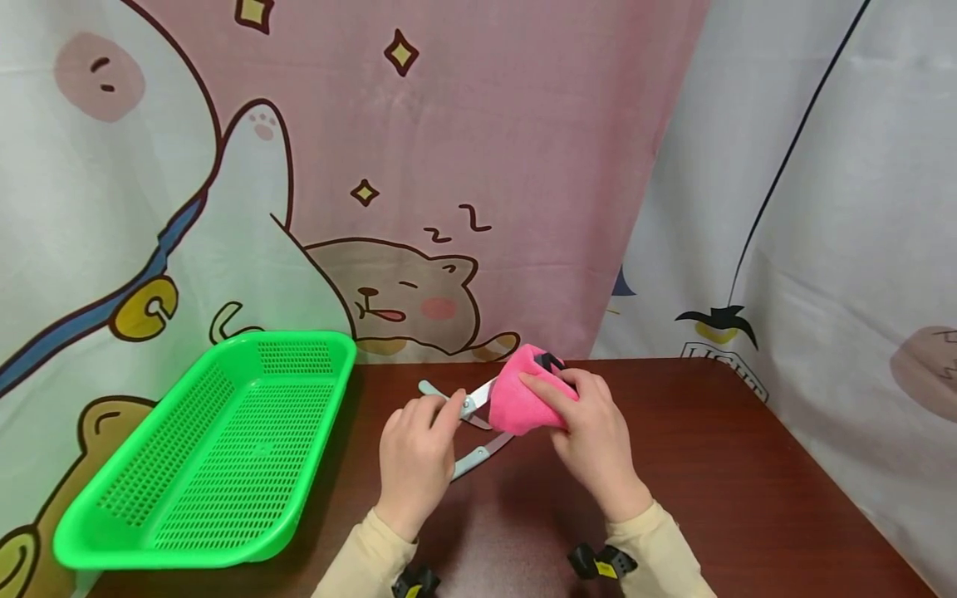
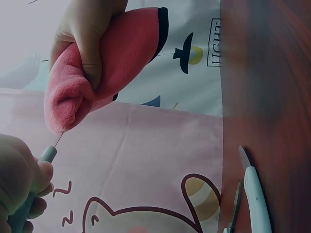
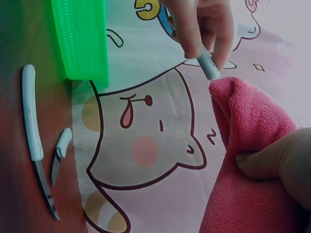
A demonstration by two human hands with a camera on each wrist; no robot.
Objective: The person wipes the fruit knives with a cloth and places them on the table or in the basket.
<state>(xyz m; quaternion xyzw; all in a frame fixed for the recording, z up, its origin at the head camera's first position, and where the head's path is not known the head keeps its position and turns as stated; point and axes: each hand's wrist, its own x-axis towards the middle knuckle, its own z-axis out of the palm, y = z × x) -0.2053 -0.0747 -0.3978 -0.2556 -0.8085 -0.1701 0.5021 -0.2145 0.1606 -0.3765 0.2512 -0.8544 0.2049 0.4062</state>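
Observation:
My left hand [image 1: 417, 453] grips a small knife [image 1: 482, 393] by its pale blue-green handle, the blade pointing up and right. A pink plush cloth [image 1: 516, 397] with a black edge is folded over the blade's far part, so the tip is hidden. From the right, my right hand [image 1: 594, 432] pinches this cloth, its thumb [image 3: 257, 165] pressing on the near side. Under the hands, two more pale-handled knives lie on the table: a longer one [image 3: 30, 111] and a shorter one [image 3: 63, 143].
A green perforated plastic basket [image 1: 340, 390] stands at the left of the dark brown wooden table [image 1: 710, 482]. Behind the table hangs a printed cartoon curtain [image 1: 523, 166], close to its back edge.

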